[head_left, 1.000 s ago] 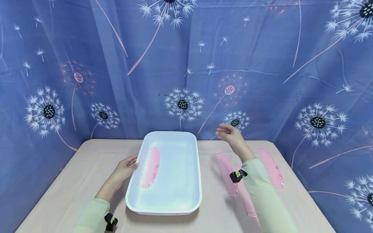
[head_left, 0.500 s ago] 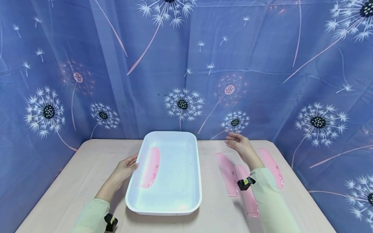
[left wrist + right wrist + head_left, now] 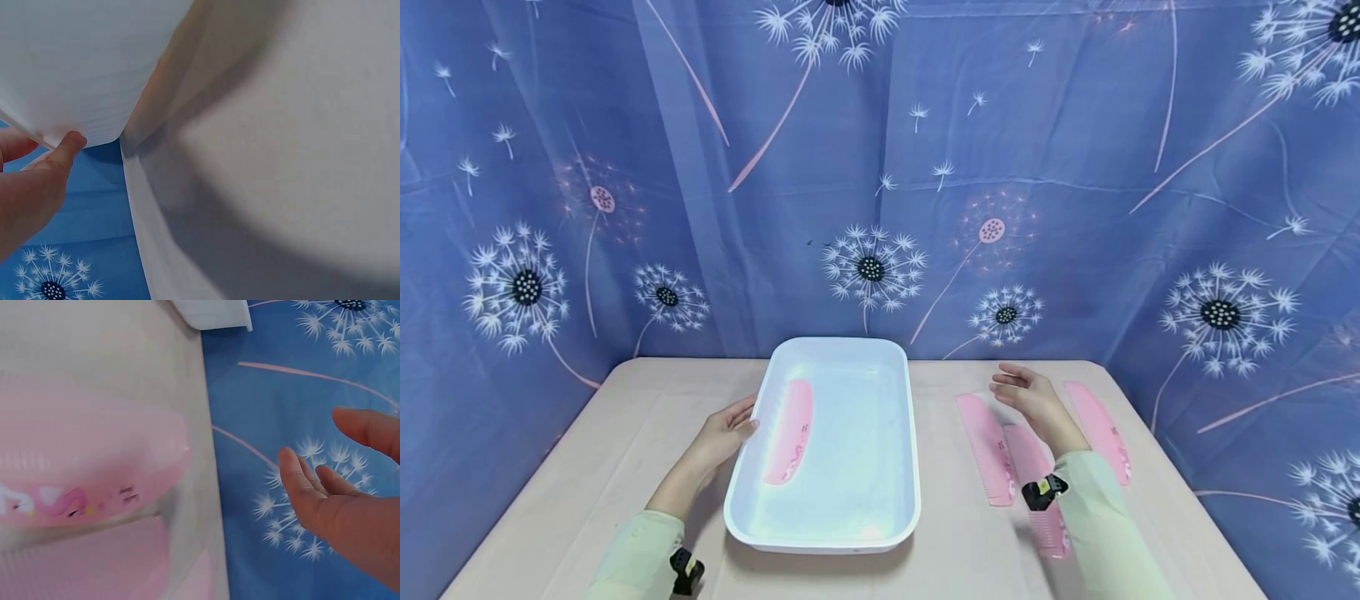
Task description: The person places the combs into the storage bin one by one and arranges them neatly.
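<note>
In the head view a white rectangular tray (image 3: 857, 433) stands left of centre with a pink comb (image 3: 792, 433) lying in its left half. My left hand (image 3: 717, 443) grips the tray's left rim, its thumb against the wall in the left wrist view. My right hand (image 3: 1036, 404) hovers with parted fingers and nothing in them, above two pink combs, a left one (image 3: 981, 442) and a middle one (image 3: 1024, 450). That middle comb is partly covered by the wrist camera. Another pink comb (image 3: 1097, 429) lies farther right, beyond the forearm. Flamingo prints show on one comb (image 3: 94, 450) in the right wrist view.
A pale cloth covers the table (image 3: 602, 467). Behind it and along both sides hangs a blue curtain (image 3: 775, 250) with dandelion prints. The tray's far edge comes close to the back curtain.
My right hand has moved right, down and nearer to me, from near the back curtain to over the combs. The left hand, the tray and the combs have stayed put.
</note>
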Available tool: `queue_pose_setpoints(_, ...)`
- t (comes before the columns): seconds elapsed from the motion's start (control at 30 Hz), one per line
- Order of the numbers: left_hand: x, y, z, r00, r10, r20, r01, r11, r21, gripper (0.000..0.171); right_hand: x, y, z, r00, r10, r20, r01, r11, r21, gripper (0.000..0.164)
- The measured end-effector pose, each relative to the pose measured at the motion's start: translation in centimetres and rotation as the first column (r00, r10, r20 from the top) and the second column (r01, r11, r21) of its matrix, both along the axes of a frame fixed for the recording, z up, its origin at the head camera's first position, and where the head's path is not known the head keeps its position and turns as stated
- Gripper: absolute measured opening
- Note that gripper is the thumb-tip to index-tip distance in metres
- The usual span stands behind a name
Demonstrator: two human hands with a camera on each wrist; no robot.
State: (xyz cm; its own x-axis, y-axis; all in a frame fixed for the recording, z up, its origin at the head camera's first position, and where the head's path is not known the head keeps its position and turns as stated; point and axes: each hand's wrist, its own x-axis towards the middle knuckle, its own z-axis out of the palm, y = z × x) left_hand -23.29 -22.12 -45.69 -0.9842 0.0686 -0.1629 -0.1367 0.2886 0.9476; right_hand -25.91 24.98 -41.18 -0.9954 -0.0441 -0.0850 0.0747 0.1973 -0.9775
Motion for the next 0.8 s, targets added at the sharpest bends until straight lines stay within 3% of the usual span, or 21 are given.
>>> queue_pose_setpoints(0.37,0.0,0.0,-0.1,1.000,-0.006,-0.019,0.006,1.000,-0.006,0.053,0.5,1.1,-2.5,0.998,0.003,0.067,-0.002,1.000,-0.007,0.061)
queue_pose_setpoints(0.67,0.1,0.0,0.1,1.000,0.006,-0.010,-0.006,1.000,-0.002,0.053,0.8,1.2,-3.7,0.987,-0.002,0.161,-0.006,0.999,0.044,0.063)
queue_pose_setpoints(0.8,0.2,0.1,0.1,1.000,0.000,-0.015,0.001,1.000,0.019,0.052,1.0,1.1,-4.1,0.987,0.014,0.163,-0.025,0.997,0.067,0.065)
